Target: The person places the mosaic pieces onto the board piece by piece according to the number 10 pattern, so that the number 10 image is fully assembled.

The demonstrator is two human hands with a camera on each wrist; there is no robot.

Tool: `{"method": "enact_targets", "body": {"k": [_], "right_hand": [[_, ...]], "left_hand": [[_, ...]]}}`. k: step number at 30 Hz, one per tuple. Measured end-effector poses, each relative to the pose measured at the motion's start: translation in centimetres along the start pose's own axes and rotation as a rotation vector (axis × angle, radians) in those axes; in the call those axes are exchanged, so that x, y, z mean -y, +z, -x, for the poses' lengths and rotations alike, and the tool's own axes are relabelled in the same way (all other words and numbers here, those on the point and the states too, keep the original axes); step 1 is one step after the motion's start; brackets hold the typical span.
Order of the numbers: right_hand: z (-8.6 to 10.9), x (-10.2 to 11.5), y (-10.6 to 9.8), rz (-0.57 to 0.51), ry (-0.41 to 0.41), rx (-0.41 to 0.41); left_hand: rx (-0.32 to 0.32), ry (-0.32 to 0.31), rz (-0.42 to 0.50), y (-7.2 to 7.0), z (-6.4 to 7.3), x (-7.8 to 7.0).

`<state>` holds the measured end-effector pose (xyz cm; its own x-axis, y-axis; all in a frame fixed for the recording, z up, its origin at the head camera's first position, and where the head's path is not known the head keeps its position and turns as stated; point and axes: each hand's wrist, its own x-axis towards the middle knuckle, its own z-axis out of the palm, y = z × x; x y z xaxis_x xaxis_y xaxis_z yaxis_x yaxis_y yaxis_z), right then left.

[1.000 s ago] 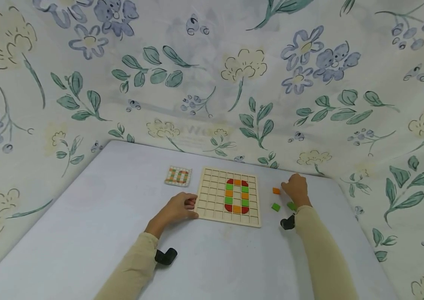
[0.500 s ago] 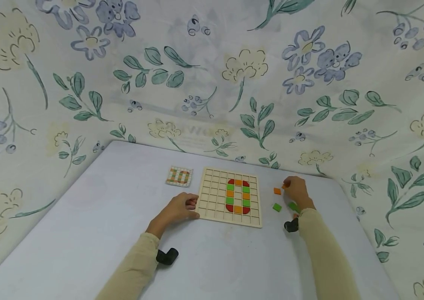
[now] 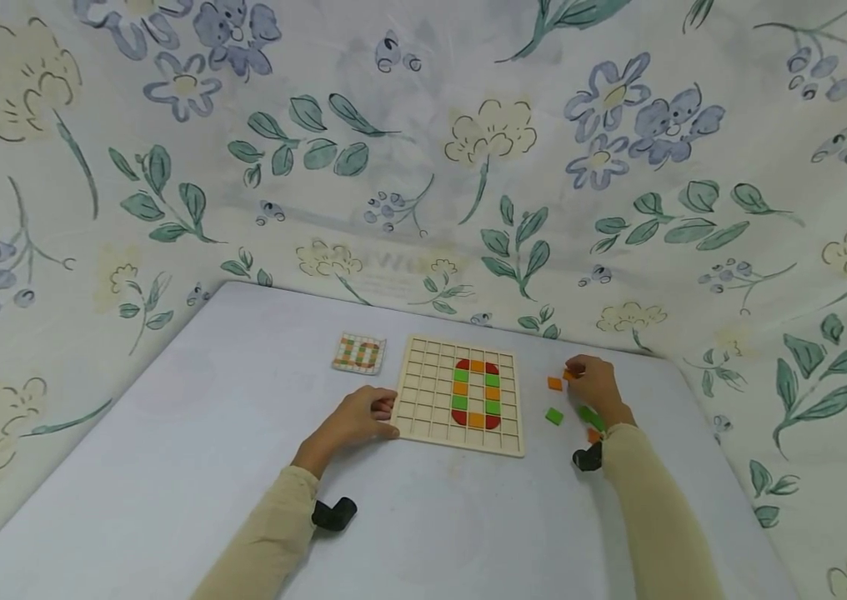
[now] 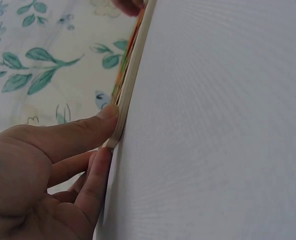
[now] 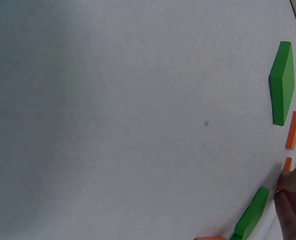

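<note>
Just right of the wooden grid board (image 3: 423, 379), our right hand (image 3: 596, 387) is pinching an orange tile (image 3: 569, 375); straight up should spare the neighbouring orange tile (image 3: 554, 383)! Our left hand (image 3: 353, 415) grips the board's left edge.

two hands (image 3: 354, 415), one board (image 3: 427, 392), one card (image 3: 359, 355)

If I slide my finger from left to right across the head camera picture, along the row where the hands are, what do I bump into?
Left hand → wooden grid board → loose green tile → right hand. The small card is left out: it lies straight above the left hand.
</note>
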<state>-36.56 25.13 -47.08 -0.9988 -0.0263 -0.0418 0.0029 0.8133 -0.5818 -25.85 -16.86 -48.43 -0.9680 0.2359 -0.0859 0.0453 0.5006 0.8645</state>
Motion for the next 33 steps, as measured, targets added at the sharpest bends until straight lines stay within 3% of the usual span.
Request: {"method": "enact_targets", "body": {"k": [9,14,19,27,33], "right_hand": [[-0.5,1.5,1.0,-0.024,-0.110,-0.049],[-1.0,5.1,3.0,-0.076,-0.148,-0.057],[-1.6,8.6,5.6,-0.118,-0.326,-0.084],[-2.1,13.8,9.3,-0.150,-0.481,0.035],[-2.1,17.0,11.4,-0.167,-0.546,0.056]], "left_hand": [[0.007,-0.009,0.026,-0.3,0.1,-0.1],[0.000,-0.012,0.008,-0.3,0.2,0.0],[-0.005,-0.017,0.000,0.1,-0.1,0.3],[0.005,-0.016,0.006,0.1,-0.1,0.1],[0.000,-0.022,0.008,0.1,-0.1,0.1]]}}
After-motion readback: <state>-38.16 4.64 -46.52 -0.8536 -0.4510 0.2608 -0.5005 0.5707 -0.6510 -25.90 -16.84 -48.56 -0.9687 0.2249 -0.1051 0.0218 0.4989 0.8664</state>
